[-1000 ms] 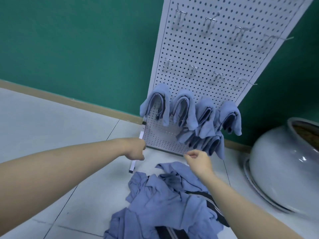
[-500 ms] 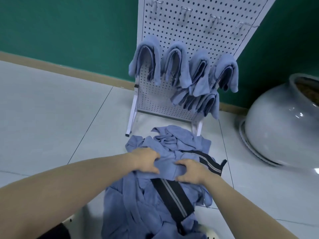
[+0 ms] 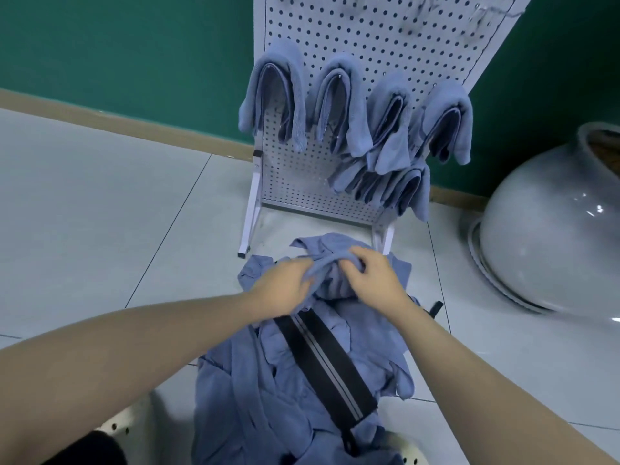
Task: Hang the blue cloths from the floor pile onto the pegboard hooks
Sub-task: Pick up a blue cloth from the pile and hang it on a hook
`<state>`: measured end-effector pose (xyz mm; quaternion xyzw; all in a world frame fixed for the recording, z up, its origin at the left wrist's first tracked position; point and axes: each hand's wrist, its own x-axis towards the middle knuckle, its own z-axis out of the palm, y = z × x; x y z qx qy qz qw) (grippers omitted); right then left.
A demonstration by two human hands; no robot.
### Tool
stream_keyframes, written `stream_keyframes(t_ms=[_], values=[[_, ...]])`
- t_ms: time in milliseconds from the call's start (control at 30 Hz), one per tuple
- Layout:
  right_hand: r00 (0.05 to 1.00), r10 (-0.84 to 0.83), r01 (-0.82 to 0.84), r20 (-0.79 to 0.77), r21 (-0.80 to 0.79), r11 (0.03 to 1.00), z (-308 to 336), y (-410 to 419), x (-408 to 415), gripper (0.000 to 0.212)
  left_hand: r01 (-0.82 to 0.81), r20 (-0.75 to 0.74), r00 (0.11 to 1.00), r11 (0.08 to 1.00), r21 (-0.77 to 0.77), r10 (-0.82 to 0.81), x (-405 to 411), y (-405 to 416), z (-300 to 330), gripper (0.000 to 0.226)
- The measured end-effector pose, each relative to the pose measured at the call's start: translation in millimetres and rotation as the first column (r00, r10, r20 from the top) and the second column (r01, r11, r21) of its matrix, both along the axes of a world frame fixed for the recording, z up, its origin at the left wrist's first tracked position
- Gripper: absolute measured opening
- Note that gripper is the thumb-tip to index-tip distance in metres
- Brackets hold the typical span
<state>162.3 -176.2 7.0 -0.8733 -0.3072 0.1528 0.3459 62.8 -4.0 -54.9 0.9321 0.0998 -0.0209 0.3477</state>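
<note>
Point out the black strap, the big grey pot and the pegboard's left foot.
black strap [image 3: 323,360]: head view, middle of its striped band.
grey pot [image 3: 550,239]: head view, its rounded side.
pegboard's left foot [image 3: 244,253]: head view, its tip on the floor.

The pegboard [image 3: 375,38] runs off the top of the frame, so its upper hooks [image 3: 483,13] show only as blurred stubs. At the right edge the grey pot [image 3: 553,236] is cut, its mouth half seen. The pile of blue cloths [image 3: 268,397] leaves the bottom edge (with a black striped strap [image 3: 322,360] whose ends are buried). The fingertips of the left hand [image 3: 285,286] and right hand [image 3: 372,273] sink into a bunched cloth [image 3: 327,265]
</note>
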Motion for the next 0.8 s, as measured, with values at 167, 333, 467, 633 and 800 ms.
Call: stream_keyframes(t_ms=[167,333,467,633,800], values=[[0.994,-0.096,0.104,-0.056,0.172,0.98,58,22,22,0.029,-0.123,0.189,0.969,0.972,-0.202,0.162,28,28,77,0.013],[0.996,-0.058,0.072,-0.07,0.21,0.975,119,21,40,0.056,0.011,0.194,0.981,0.998,-0.067,0.003,37,49,148,0.013],[0.999,0.006,-0.011,0.033,0.143,0.99,169,13,45,0.041,0.07,0.143,0.988,0.997,-0.035,-0.064,26,55,203,0.052],[0.979,0.08,-0.105,0.189,0.131,0.986,225,5,35,0.033,0.164,-0.125,0.981,0.981,0.1,-0.151,3,61,252,0.077],[0.972,0.022,-0.08,0.235,0.238,0.968,253,-8,23,0.024,0.198,-0.165,0.965,0.979,-0.05,-0.204,-24,60,282,0.052]])
